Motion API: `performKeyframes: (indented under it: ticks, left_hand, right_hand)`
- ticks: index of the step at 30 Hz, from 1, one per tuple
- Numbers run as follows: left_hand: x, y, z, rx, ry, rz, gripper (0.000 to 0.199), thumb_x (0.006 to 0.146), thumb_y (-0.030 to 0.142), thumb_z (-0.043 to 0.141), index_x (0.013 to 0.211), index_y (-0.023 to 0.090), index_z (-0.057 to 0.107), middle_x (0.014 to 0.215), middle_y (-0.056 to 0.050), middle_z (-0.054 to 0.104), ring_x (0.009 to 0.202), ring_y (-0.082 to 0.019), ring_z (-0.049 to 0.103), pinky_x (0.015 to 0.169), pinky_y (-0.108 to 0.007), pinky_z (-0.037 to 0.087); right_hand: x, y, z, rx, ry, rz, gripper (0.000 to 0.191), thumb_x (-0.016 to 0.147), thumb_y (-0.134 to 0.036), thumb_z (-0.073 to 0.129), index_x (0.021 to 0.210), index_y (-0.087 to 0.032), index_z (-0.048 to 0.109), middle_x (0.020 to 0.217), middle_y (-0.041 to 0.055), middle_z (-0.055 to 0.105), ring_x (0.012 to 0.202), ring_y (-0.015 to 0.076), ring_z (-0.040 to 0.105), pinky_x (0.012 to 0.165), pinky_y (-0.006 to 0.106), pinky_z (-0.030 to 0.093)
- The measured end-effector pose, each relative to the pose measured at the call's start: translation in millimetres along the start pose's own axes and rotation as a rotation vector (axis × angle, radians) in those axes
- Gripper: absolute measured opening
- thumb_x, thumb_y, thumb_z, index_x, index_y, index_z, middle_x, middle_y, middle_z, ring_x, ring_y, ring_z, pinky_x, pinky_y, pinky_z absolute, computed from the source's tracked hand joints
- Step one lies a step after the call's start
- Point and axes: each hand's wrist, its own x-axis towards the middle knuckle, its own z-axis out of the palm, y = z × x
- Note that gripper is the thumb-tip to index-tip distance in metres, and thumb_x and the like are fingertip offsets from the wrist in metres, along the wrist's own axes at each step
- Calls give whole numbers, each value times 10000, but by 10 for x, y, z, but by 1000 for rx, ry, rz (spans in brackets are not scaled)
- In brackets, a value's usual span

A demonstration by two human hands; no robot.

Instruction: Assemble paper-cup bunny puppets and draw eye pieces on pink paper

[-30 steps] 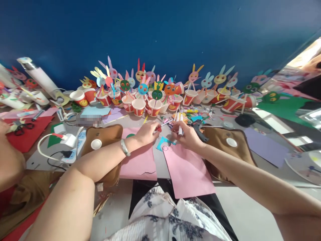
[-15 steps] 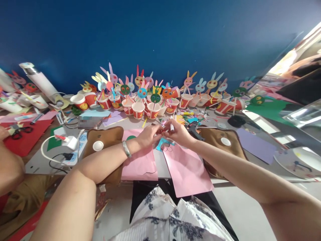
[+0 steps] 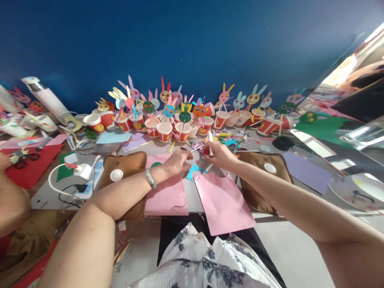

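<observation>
My right hand [image 3: 220, 155] is closed around a white marker [image 3: 210, 145], held nearly upright above the table's middle. To its left, my left hand [image 3: 179, 162] has bent fingers, with a thin pale strip [image 3: 197, 149] at its fingertips; how it is gripped is too small to tell. Between and just below the hands lies a cut piece of bright blue paper [image 3: 193, 172]. One pink sheet [image 3: 166, 192] is under my left wrist, with a green round piece [image 3: 156, 164] on it. Another pink sheet [image 3: 226, 204] hangs over the front edge.
Red-and-white paper cups [image 3: 165, 132] with paper rabbit figures line the blue wall [image 3: 192, 48]. Brown pouches [image 3: 265, 180] flank the pink sheets. A power strip [image 3: 90, 184] with cables, a bottle [image 3: 49, 98] and a person's arm [image 3: 13, 192] are at the left. Paper scraps lie behind my hands.
My hands have moved apart. The marker has risen and now stands more upright in my right hand, while a thin strip shows at my left fingertips.
</observation>
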Motion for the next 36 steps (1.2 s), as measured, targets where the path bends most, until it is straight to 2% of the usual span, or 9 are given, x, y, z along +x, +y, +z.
performKeyframes:
  ticks: [3, 9, 13, 20, 23, 27, 29, 32, 36]
  left_hand:
    - [-7, -52, 30, 100, -5, 5, 189, 774, 139, 600, 955, 176, 639, 1020, -97, 682, 980, -249, 636, 936, -407, 496]
    - [-4, -115, 79, 203, 32, -12, 243, 760, 71, 518, 936, 181, 644, 1039, -102, 661, 1013, -252, 612, 948, -432, 478]
    - [-11, -92, 68, 210, 16, -12, 210, 769, 81, 532, 909, 181, 650, 1026, -94, 662, 1028, -251, 603, 951, -423, 462]
    - [-21, 23, 12, 181, -13, -9, 119, 834, 176, 566, 831, 159, 684, 933, -88, 652, 938, -236, 606, 889, -402, 444]
    - [-36, 44, 28, 161, -20, 2, 148, 863, 260, 600, 797, 160, 686, 893, -71, 642, 896, -217, 600, 873, -377, 441]
    - [-59, 32, 80, 169, -42, 22, 257, 795, 415, 733, 829, 166, 682, 922, -67, 644, 933, -232, 594, 898, -379, 436]
    - [-73, 30, 105, 169, -61, 21, 335, 761, 472, 765, 882, 172, 678, 951, -65, 640, 950, -239, 588, 892, -377, 442]
    - [-97, 32, 146, 179, -63, 22, 304, 756, 417, 759, 928, 186, 661, 1002, -64, 629, 1006, -248, 576, 930, -393, 439]
    - [-120, -1, 230, 181, -46, 30, 193, 774, 296, 698, 919, 190, 631, 1021, -76, 618, 1044, -255, 555, 955, -417, 435]
  right_hand:
    - [91, 195, -201, -77, 97, 67, 154, 731, -305, 629, 852, -210, 637, 585, -15, 572, 525, 147, 448, 578, 285, 341]
    - [94, 495, -598, -150, 304, 201, 269, 738, -389, 654, 924, -195, 659, 678, 33, 650, 575, 170, 508, 591, 298, 369]
    - [-88, 555, -683, -149, 316, 166, 274, 738, -364, 665, 962, -205, 657, 755, 44, 696, 593, 174, 526, 595, 304, 394]
    - [-711, 319, -582, -133, 270, 41, 162, 820, -302, 649, 956, -215, 640, 796, 32, 716, 622, 173, 608, 635, 303, 474]
    - [-1039, 134, -478, -98, 126, -90, 128, 882, -285, 628, 992, -221, 638, 839, 28, 727, 662, 158, 646, 637, 275, 494]
    - [-1298, -51, -325, -141, -15, -349, 73, 931, -258, 604, 992, -219, 614, 788, 29, 695, 689, 158, 636, 658, 283, 482]
    - [-1302, -89, -268, -182, -26, -434, 54, 939, -213, 585, 990, -220, 601, 774, 23, 683, 675, 154, 615, 678, 294, 466]
    - [-1148, -75, -225, -205, 25, -439, 57, 936, -195, 571, 985, -212, 594, 775, 25, 685, 689, 160, 611, 736, 306, 457]
    - [-711, 44, -239, -311, 89, -208, 116, 909, -235, 567, 989, -193, 639, 783, 49, 705, 748, 192, 634, 805, 320, 440]
